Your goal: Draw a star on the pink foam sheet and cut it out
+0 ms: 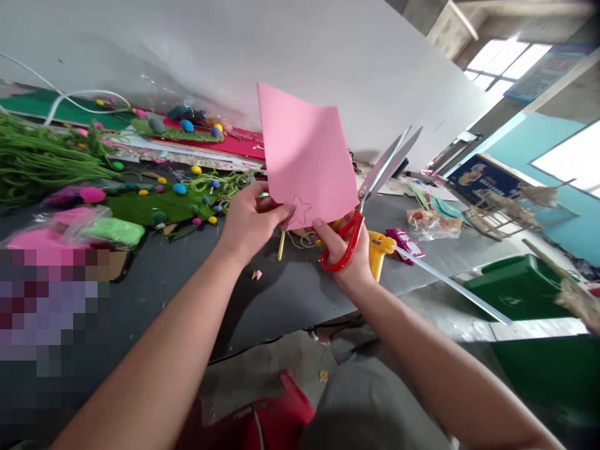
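A pink sheet (307, 150) is held up over the dark table, with a star outline drawn near its lower edge. My left hand (255, 219) pinches its lower left corner, thumb on the front beside the star. My right hand (349, 250) has its thumb on the sheet's lower edge and also carries red-handled scissors (344, 247). The scissors' blades point up and away to the right, slightly parted and off the sheet. Part of my right hand's fingers is hidden behind the sheet and the handles. Below the sheet lies a thin yellow stick (280, 245).
A yellow glue gun (379, 250) with a long clear glue stick lies right of my right hand. Green yarn (42, 150), a green felt piece (140, 206) and small coloured pom-poms fill the left. Green bins (515, 287) stand beyond the table's right edge.
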Demonstrator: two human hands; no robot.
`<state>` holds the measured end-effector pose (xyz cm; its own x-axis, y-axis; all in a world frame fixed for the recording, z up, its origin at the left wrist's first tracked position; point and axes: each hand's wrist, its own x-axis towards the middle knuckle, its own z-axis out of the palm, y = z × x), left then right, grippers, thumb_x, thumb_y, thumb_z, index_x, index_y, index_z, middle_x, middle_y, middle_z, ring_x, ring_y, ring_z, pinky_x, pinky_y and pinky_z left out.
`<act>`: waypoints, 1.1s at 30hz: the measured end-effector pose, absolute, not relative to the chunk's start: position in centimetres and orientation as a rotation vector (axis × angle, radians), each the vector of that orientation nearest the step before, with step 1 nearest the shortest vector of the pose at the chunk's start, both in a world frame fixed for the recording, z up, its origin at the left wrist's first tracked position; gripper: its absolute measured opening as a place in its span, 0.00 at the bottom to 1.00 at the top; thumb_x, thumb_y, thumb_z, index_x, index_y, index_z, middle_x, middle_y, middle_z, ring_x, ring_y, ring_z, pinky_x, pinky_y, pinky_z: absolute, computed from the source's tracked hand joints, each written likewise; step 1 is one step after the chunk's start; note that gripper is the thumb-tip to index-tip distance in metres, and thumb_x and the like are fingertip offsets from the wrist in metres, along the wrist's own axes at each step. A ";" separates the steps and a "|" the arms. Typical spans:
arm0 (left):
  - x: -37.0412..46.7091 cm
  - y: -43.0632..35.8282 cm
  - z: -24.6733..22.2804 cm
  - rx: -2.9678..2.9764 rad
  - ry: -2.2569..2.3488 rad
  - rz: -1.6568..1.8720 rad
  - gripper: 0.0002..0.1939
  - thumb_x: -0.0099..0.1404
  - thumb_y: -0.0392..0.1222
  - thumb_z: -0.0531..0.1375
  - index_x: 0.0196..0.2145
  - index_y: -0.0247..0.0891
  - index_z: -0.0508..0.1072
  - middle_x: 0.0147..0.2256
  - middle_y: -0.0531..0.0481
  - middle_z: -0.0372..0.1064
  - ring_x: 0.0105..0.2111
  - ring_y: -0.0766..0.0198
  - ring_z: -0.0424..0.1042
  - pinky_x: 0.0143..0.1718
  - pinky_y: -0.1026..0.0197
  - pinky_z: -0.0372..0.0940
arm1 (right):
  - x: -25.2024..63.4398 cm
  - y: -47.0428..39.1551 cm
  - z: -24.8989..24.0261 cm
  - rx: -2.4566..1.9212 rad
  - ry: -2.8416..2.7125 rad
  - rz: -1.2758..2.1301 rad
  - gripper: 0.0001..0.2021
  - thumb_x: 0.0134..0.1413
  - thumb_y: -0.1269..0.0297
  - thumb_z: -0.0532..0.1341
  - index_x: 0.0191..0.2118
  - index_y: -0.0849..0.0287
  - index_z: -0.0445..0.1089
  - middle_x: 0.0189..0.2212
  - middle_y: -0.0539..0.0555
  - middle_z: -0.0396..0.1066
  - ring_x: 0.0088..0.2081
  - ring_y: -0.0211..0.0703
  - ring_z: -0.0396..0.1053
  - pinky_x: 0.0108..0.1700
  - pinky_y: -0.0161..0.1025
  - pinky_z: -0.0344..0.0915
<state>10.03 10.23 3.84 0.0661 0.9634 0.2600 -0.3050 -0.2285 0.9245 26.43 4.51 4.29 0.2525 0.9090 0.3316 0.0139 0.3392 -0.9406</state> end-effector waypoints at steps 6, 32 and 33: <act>9.0 10.9 3.9 1.157 0.828 1.520 0.16 0.55 0.39 0.74 0.42 0.40 0.78 0.38 0.48 0.82 0.41 0.53 0.82 0.44 0.51 0.78 | 28.0 1.8 6.2 -1.322 -1.247 0.944 0.15 0.60 0.52 0.70 0.37 0.57 0.67 0.25 0.49 0.73 0.22 0.37 0.68 0.26 0.37 0.64; 8.1 11.5 4.5 1.197 0.812 1.664 0.15 0.56 0.35 0.72 0.42 0.36 0.80 0.40 0.46 0.83 0.42 0.53 0.82 0.47 0.52 0.79 | 32.1 1.2 6.1 -1.781 -1.564 1.121 0.27 0.38 0.46 0.80 0.29 0.56 0.66 0.19 0.43 0.57 0.21 0.33 0.52 0.23 0.35 0.45; 8.1 11.5 4.5 1.198 0.813 1.661 0.15 0.56 0.35 0.72 0.42 0.36 0.80 0.40 0.46 0.83 0.42 0.54 0.82 0.47 0.52 0.79 | 32.1 1.2 6.1 -1.778 -1.558 1.127 0.27 0.38 0.46 0.80 0.29 0.56 0.66 0.19 0.43 0.58 0.21 0.33 0.52 0.22 0.35 0.46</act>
